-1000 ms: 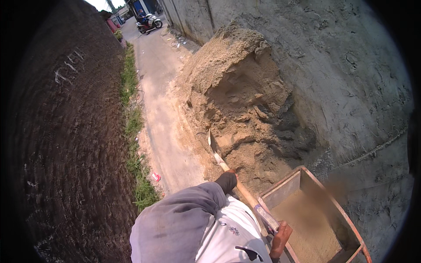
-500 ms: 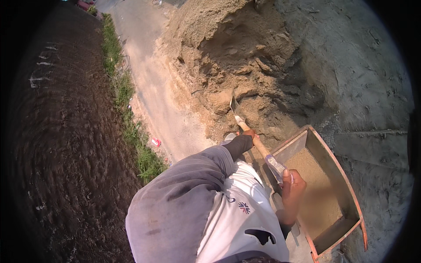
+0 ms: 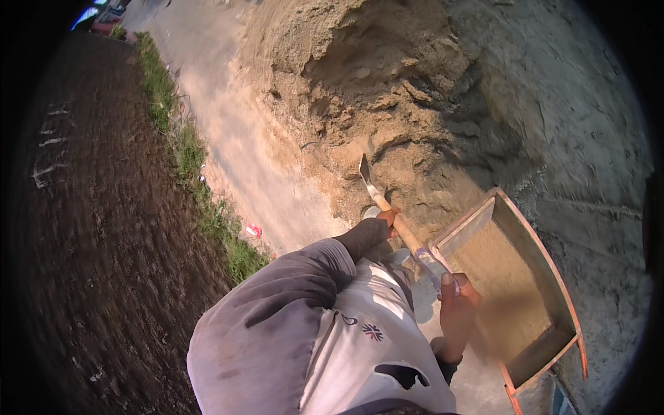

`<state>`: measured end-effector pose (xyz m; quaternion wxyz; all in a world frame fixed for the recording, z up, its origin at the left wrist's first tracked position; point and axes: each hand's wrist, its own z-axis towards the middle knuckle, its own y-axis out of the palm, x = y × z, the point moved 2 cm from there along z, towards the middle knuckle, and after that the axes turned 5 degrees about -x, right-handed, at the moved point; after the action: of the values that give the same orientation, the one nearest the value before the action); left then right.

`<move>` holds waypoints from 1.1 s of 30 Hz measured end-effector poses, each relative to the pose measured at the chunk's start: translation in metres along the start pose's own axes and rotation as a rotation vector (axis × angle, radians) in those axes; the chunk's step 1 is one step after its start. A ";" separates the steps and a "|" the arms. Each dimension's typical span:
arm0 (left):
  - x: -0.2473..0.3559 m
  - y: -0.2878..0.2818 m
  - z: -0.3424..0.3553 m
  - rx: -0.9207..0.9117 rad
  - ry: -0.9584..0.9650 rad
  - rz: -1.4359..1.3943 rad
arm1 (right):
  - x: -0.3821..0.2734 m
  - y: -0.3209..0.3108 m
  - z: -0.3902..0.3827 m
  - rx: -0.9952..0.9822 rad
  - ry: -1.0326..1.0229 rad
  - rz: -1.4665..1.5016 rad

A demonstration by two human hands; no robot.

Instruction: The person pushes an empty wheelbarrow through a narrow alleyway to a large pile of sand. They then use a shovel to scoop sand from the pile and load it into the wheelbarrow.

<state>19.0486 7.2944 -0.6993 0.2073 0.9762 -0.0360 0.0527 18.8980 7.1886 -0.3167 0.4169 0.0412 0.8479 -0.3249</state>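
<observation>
Both hands on one shovel (image 3: 409, 239), set well apart along it. Left hand (image 3: 389, 220) wrapped round the wooden shaft, on the blade side; right hand (image 3: 459, 304) clamped on the grip end, nearer the body. Spread hold presumably for leverage: left carries weight, right steers and tilts.

Shovel lies slantwise in front of the person, blade far, grip near and right, between sand pile (image 3: 387, 111) and metal tub (image 3: 469, 229). Blade is at the pile's near side; can't tell if touching or just above. Tub stands right of the person, close to the pile, likely so both stay in reach without walking; pale sand (image 3: 494, 266) inside. Pile is heaped by the rough grey wall (image 3: 588, 131), probably to leave the path (image 3: 228, 145) on the left passable.

Shovel look: tan, smooth shaft; purple band past mid-length, then whitish, scuffed section running into the right hand, tip mostly covered. Blade is metal, narrow from this angle, seen almost edge-on, so true outline unclear. Looks well used.
</observation>
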 end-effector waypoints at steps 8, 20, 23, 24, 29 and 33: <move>0.067 -0.087 -0.025 0.172 0.176 0.709 | 0.013 0.030 0.065 -0.112 -0.042 -0.141; 0.103 -0.260 0.031 0.418 0.148 0.363 | -0.053 0.022 0.104 -0.167 -0.093 -0.108; 0.132 -0.256 0.050 0.405 0.055 0.521 | -0.045 0.032 0.101 -0.144 -0.008 -0.186; 0.147 -0.265 0.061 0.347 0.067 0.553 | -0.046 0.043 0.102 -0.095 -0.055 -0.191; 0.236 -0.265 0.126 0.332 0.092 0.775 | -0.077 0.061 0.116 0.011 0.003 -0.180; 0.311 -0.277 0.189 0.301 0.433 1.328 | -0.072 0.075 0.114 0.046 0.032 -0.286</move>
<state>19.3993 7.4549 -0.9455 -0.0033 0.7337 -0.5733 0.3648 19.0479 7.1946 -0.3530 0.3519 -0.0652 0.8439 -0.3997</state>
